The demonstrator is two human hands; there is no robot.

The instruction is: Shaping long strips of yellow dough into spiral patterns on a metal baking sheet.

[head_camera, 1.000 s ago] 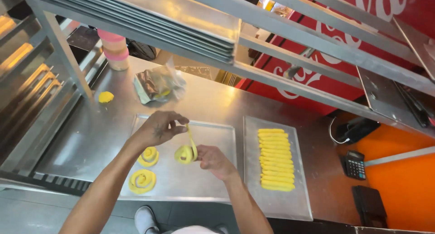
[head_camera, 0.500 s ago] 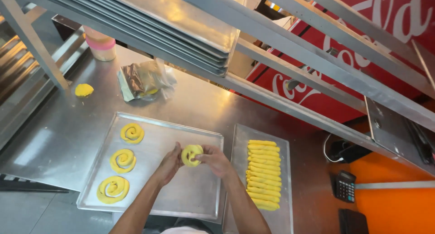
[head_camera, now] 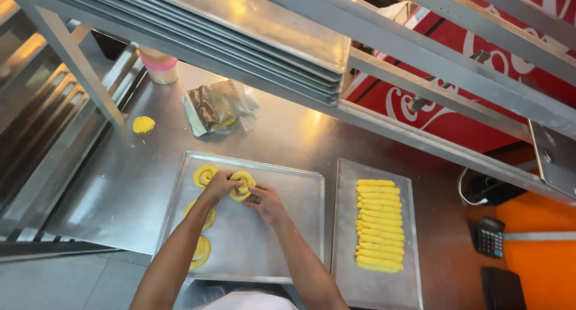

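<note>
Step in hand: setting a shaped yellow dough spiral [head_camera: 242, 184] down on the left baking tray [head_camera: 282, 238]. Left hand [head_camera: 219, 186] and right hand [head_camera: 264, 202] both pinch it from either side, fingers narrow on its rim; it sits near the tray's 12 o'clock edge. Three other spirals lie along the tray's 9 o'clock side, the top one [head_camera: 204, 175] just beside the left hand. Next move probably calls for a gentle release without distorting the coil, keeping a gap from neighbours. Straight dough strips [head_camera: 377, 224] wait on the right tray [head_camera: 345, 268] at 3 o'clock. Steel worktop [head_camera: 120, 184] underneath.
</note>
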